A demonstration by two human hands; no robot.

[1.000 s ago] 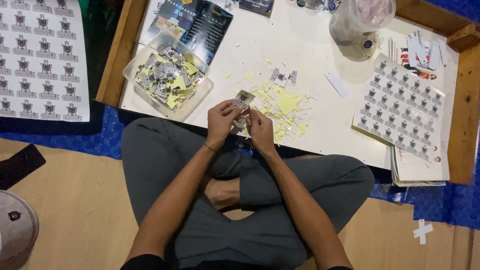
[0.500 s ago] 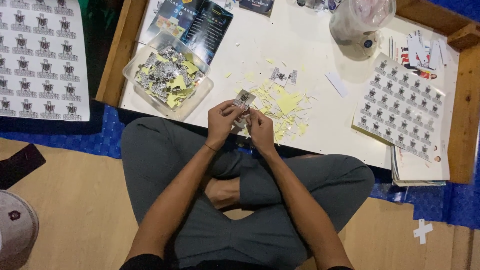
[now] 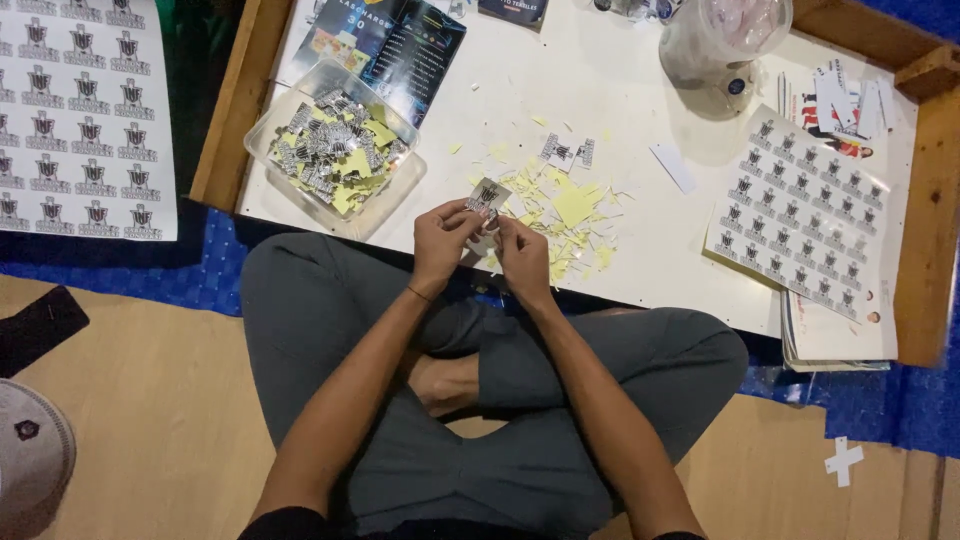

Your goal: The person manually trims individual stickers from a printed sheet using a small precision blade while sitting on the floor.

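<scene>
I sit cross-legged at a low white table (image 3: 640, 260). My left hand (image 3: 443, 240) and my right hand (image 3: 522, 255) meet at the table's near edge, both pinching one small black-and-white sticker (image 3: 488, 196) that sticks up above the fingertips. Just beyond the hands lies a scatter of yellow backing scraps (image 3: 570, 212). Two more small cut stickers (image 3: 566, 152) lie behind the scraps.
A clear plastic tub (image 3: 335, 152) of cut stickers and yellow scraps stands at the left. Sticker sheets lie at the right (image 3: 805, 215) and on the floor at far left (image 3: 75, 110). A dark leaflet (image 3: 400, 50), a clear jar (image 3: 720, 45), a cap (image 3: 30, 455) and a phone (image 3: 38, 325) are around.
</scene>
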